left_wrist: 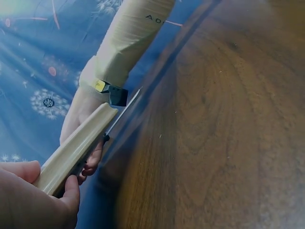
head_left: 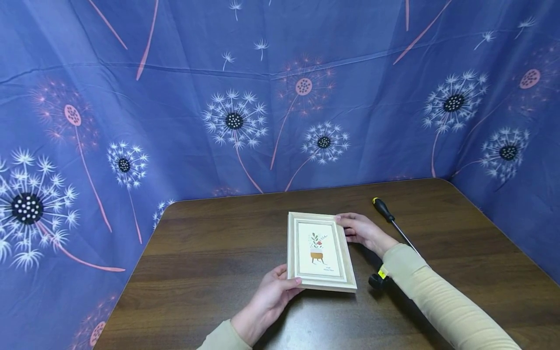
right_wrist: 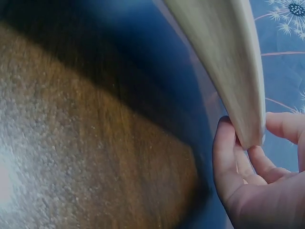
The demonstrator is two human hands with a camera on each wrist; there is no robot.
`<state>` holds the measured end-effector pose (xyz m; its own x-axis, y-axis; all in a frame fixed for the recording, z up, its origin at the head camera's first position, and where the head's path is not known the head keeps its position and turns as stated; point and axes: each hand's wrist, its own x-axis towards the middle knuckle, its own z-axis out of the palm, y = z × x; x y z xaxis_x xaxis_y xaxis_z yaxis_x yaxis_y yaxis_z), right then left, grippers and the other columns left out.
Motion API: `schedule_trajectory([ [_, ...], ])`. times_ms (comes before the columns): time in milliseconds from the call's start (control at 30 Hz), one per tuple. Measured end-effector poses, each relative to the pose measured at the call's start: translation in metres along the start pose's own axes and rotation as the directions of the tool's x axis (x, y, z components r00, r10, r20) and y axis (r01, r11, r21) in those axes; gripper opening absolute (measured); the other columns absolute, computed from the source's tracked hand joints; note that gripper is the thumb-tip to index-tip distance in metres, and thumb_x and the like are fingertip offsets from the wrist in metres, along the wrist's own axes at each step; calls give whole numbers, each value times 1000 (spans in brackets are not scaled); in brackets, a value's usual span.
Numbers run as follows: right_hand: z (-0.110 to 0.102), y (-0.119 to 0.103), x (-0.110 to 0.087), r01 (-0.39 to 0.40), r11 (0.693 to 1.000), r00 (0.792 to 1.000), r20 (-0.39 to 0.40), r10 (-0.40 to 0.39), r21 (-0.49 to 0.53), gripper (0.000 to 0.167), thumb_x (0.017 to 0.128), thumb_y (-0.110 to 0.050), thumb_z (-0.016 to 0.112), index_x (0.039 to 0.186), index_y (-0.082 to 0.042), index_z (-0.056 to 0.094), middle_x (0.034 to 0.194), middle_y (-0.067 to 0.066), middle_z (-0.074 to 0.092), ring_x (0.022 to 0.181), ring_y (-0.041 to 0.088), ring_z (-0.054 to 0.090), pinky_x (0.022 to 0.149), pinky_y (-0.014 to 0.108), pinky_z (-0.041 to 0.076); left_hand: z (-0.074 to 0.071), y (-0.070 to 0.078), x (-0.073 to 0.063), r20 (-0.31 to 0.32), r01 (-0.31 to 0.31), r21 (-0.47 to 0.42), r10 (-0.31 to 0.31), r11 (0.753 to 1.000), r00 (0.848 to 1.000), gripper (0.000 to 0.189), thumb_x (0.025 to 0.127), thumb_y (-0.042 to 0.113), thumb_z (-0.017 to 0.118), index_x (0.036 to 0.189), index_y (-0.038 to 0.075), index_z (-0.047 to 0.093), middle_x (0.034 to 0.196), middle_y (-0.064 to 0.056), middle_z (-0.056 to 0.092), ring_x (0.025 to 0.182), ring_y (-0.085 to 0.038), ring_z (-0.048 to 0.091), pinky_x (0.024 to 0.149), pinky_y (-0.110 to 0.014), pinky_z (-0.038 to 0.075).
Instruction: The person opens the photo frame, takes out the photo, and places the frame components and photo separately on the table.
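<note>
A cream picture frame [head_left: 317, 252] with a print of a potted plant is held up off the table, its face tilted towards the head camera. My left hand [head_left: 272, 302] grips its lower left corner, thumb on the front and fingers behind. At the upper right edge my right hand [head_left: 362, 232] pinches it, thumb in front. Seen from the left wrist, the frame [left_wrist: 78, 150] shows its side edge between thumb and fingers. In the right wrist view, the frame's corner [right_wrist: 233, 81] sits between thumb and fingertips of the right hand [right_wrist: 262, 186]. The frame's back is mostly hidden.
A screwdriver [head_left: 385, 210] with a black and yellow handle lies on the brown wooden table [head_left: 210, 248], right of the frame, partly covered by the right forearm. A black wrist camera [head_left: 377, 281] is strapped at the right wrist. Blue dandelion-patterned cloth [head_left: 183, 116] hangs behind and beside the table.
</note>
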<state>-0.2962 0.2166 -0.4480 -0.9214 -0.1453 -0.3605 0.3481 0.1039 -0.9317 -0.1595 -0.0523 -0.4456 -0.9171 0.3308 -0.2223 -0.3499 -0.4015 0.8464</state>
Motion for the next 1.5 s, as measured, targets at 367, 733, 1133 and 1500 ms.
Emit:
schedule_trajectory([
  [367,4,10,10,32,990,996,-76,-43,-138,58,94,-28,57,138,5,37,114,17,60,81,15,62,70,29,55,0,-6,8,-45,15,-13,-15,1000,999,55,82,-16,50,132,-19,27,126,-30,52,104,-26,62,97,-40,46],
  [733,12,6,13,85,935,990,-77,-118,-344,60,93,-24,58,138,7,35,115,25,58,77,17,63,65,33,56,0,-11,13,-80,11,18,-10,1000,997,54,82,-16,51,131,-18,28,129,-32,49,105,-26,61,95,-39,47],
  [1133,15,0,16,93,885,985,-88,-148,-456,57,92,-19,60,137,7,38,115,23,53,78,18,63,64,32,56,1,-13,20,-93,14,19,-12,1000,996,51,82,-16,51,129,-17,31,128,-31,51,102,-23,62,92,-37,49],
  [1500,15,3,18,111,862,981,-84,-175,-495,54,90,-16,62,133,9,42,101,16,53,69,15,62,59,30,56,1,-13,18,-94,12,28,-9,1000,996,51,82,-16,51,129,-17,31,127,-30,52,101,-22,62,91,-37,49],
])
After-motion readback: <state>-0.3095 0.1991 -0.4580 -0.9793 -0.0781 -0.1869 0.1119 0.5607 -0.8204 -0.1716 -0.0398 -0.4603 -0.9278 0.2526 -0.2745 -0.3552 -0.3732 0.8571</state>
